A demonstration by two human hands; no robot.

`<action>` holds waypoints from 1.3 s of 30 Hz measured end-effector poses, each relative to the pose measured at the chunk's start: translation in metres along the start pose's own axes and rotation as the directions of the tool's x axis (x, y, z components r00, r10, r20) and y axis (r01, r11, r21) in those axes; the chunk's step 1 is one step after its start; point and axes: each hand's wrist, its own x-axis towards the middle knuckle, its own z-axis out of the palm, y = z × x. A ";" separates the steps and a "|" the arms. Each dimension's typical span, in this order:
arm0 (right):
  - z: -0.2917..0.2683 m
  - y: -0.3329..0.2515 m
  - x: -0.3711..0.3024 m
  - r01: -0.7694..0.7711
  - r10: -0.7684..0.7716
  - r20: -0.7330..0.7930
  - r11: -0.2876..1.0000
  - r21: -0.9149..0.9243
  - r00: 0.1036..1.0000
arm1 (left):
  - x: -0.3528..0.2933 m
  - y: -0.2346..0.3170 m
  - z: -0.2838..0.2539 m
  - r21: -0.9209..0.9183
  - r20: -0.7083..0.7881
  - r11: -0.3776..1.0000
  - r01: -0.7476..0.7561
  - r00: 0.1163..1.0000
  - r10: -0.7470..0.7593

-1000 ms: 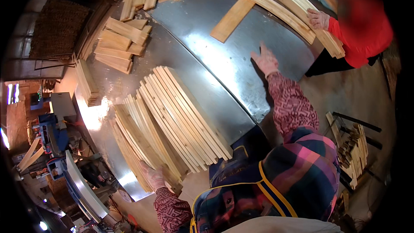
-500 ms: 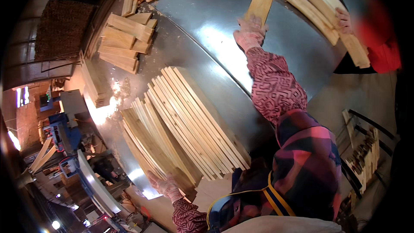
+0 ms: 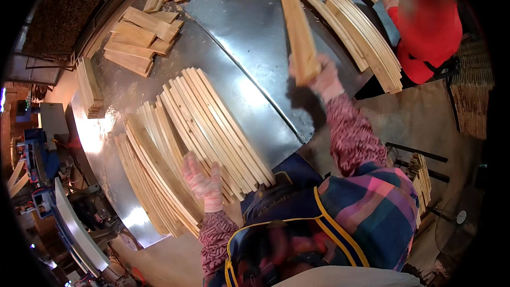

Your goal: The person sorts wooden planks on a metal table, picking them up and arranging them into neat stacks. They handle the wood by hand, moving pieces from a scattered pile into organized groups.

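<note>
My right hand [image 3: 325, 81] grips the near end of a flat wooden board [image 3: 298, 32]. The board is tilted up off the metal table [image 3: 239, 95], and its far end points away from me. My left hand [image 3: 203, 185], fingers stretched and thumb apart, is at the near part of the boards; whether it presses on them I cannot tell. To its right, a row of narrow wooden boards [image 3: 215, 133] stands on edge, packed side by side. Left of it is another group of boards [image 3: 154, 172], slightly fanned.
Short boards [image 3: 141, 40] lie in a loose pile at the far left, near a small stack [image 3: 88, 87] at the table's edge. More boards [image 3: 366, 40] rest at the right, beside a person in red [image 3: 430, 24] handling wood. Machinery [image 3: 74, 228] stands at the lower left.
My right hand has lifted the board and drawn it nearer. My left hand has shifted to the right and up, fingers spread. The person in red has come further into view.
</note>
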 end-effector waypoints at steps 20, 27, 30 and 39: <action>0.077 0.138 -0.099 0.214 0.235 0.043 -0.774 -0.595 0.971 | 0.079 0.013 -0.137 0.703 0.292 0.520 -0.485 0.864 0.411; 0.130 0.090 0.003 0.365 -0.232 0.656 -0.677 -0.639 0.718 | 0.050 0.014 -0.139 0.658 0.444 0.719 0.224 0.656 -0.611; 0.079 0.060 0.063 0.193 -0.310 0.435 -0.582 -0.790 0.846 | 0.009 -0.059 -0.107 0.527 0.243 0.762 0.375 0.793 -0.559; 0.024 -0.044 0.328 0.096 -0.242 0.409 -0.753 -0.651 0.880 | 0.049 -0.095 -0.060 0.604 -0.035 0.375 0.703 0.494 -0.869</action>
